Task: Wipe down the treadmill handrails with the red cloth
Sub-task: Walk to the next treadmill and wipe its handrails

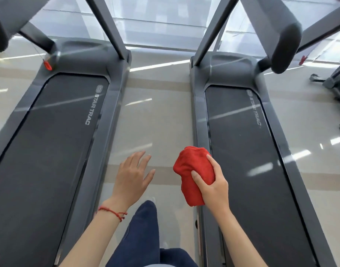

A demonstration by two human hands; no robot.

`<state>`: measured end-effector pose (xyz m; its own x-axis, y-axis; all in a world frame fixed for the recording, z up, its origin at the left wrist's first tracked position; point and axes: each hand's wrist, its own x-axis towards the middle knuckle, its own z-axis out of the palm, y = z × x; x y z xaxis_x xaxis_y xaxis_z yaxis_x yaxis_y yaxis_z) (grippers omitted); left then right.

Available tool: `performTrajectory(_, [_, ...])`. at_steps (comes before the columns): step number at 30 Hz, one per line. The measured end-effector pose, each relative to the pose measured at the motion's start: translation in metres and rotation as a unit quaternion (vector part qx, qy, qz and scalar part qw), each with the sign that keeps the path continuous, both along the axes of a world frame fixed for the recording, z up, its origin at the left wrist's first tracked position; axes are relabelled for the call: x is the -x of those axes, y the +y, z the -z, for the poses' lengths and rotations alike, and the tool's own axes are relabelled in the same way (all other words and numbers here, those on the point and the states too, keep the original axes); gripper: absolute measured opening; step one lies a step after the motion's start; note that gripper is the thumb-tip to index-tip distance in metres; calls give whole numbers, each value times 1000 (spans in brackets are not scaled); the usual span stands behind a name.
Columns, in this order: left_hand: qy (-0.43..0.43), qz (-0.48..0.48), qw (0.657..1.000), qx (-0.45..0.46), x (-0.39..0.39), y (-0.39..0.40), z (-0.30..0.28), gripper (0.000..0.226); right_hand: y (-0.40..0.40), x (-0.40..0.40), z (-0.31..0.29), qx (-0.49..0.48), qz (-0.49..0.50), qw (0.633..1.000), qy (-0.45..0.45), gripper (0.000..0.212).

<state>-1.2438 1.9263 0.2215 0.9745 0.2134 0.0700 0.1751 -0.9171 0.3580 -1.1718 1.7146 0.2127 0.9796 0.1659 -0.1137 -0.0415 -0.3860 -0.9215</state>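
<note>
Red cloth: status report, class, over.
Right hand grips red cloth, bunched. Left hand open, empty. Handrail ahead, untouched. Nothing in the way.

Red against grey and beige.

Bright red cloth point(194, 170), plain and unpatterned, gripped in the right hand point(213, 186); thin red cord bracelet point(112, 211) on the wrist of the left hand point(131, 176). Dark blue trousers point(141, 234) below. Charcoal-black belts with white lettering on both the left treadmill point(55, 135) and the right treadmill point(248, 151), framed in mid grey. Small red clip point(48, 65) near the left deck. Glossy pale beige floor point(157, 120) crossed by darker tan bands.
</note>
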Motion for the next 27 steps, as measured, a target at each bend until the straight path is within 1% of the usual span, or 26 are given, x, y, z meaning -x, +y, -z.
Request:
performTrajectory(2, [-16, 21, 1000, -1, -29, 10, 0, 40, 9, -21, -1, -6, 15, 1000, -4, 64])
performTrajectory(5, [-16, 52, 999, 1, -74, 23, -6, 44, 20, -50, -5, -11, 44, 999, -10, 64])
performTrajectory(9, [-24, 100, 995, -1, -129, 36, -13, 38, 31, -86, -12, -23, 85, 996, -13, 60])
performTrajectory(11, [-13, 126, 992, 2, -152, 38, -17, 46, 32, -101, -14, -24, 103, 994, -18, 61])
performTrajectory(14, [-12, 153, 988, 2, -182, 37, -22, 48, 30, -117, -18, -27, 129, 991, -21, 62])
performTrajectory(21, [-35, 201, 979, 6, -242, 7, -25, 48, -5, -157, -22, -16, 176, 984, -36, 61])
performTrajectory(24, [-43, 204, 978, 6, -266, -12, -24, 39, -28, -179, -21, -7, 186, 982, -39, 60])
performTrajectory(27, [-43, 199, 979, 9, -290, -34, -29, 40, -54, -205, -22, -4, 181, 983, -39, 61])
